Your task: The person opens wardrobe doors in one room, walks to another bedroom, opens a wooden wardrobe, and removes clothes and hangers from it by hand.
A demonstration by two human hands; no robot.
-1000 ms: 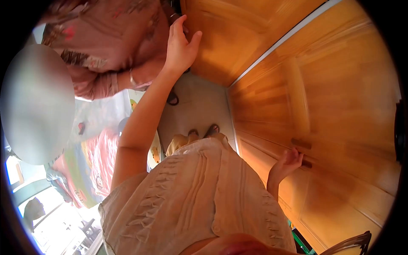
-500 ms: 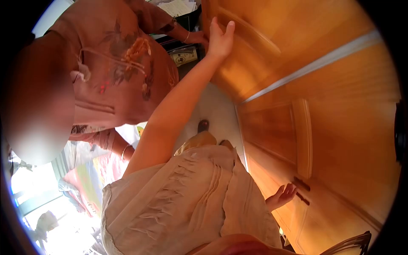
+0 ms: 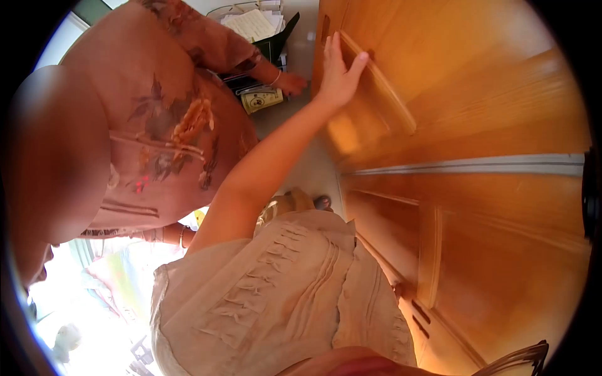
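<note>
My left hand (image 3: 339, 83) is stretched out at the end of my raised arm. Its fingers are extended, with the thumb apart, against the upper wooden cabinet door (image 3: 433, 81), beside a raised moulding. I see nothing held in it. Only a small bit of my right hand (image 3: 397, 290) shows past the edge of my cream top, close to the lower wooden cabinet door (image 3: 501, 263); its fingers are mostly hidden. Dark slot-like handles (image 3: 421, 311) sit near it.
Another person in a floral top (image 3: 169, 138) stands on the left, one hand (image 3: 291, 83) beside a rack. Papers (image 3: 254, 25), a dark green folder (image 3: 277, 42) and a yellow-labelled item (image 3: 262, 99) are there. A pale strip (image 3: 470, 165) runs between the wooden panels. A bright window lies lower left.
The view has shifted. My left hand stays by the upper door, its fingers now further along the moulding. My right hand has slipped mostly behind my top. The other person's hand shows apart from the door.
</note>
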